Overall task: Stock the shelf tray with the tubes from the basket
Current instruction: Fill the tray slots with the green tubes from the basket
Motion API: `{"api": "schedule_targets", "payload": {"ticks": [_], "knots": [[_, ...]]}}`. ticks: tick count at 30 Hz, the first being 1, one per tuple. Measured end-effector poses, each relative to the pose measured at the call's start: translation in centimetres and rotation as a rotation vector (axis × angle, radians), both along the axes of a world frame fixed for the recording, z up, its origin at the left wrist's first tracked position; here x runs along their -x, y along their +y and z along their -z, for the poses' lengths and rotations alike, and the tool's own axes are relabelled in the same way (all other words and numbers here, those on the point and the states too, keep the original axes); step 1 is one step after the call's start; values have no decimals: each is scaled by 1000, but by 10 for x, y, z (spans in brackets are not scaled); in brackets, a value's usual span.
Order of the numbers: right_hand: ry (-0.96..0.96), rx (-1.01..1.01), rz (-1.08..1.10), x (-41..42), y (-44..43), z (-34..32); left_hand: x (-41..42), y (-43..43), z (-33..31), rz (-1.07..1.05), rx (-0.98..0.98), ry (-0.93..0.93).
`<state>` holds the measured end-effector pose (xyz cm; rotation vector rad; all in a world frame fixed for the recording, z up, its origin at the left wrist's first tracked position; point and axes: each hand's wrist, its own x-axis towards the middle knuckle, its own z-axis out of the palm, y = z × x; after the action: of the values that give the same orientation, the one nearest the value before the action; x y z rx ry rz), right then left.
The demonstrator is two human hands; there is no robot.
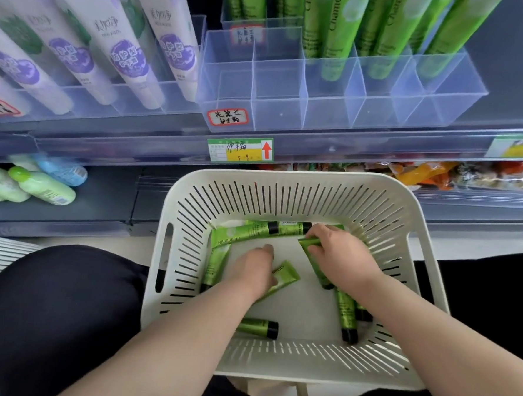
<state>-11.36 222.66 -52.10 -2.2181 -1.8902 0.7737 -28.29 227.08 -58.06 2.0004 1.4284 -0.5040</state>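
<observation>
In the slotted plastic basket [286, 176], left hand [254, 271] and right hand [339, 259] grip glossy green tubes [287, 276].

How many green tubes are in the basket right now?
8 tubes visible: two along the back, one at left, one in the left hand, one in the right hand, two at right, one in front. Hands may hide more.

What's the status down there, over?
Left hand grips a green tube in the basket. Right hand grips another tube. Clear tray front slots empty, path open.
</observation>
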Motion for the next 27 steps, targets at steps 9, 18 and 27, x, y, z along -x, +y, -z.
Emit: {"api": "schedule_targets", "payload": {"ticks": [9, 18, 27], "knots": [[16, -14, -14, -1, -6, -6, 0, 2, 1, 127, -58, 70], [-47, -95, -24, -5, -17, -22, -30, -19, 3, 427, 72, 100], [-20, -97, -8, -10, -19, -22, -9, 5, -20, -20, -136, -211]]}}
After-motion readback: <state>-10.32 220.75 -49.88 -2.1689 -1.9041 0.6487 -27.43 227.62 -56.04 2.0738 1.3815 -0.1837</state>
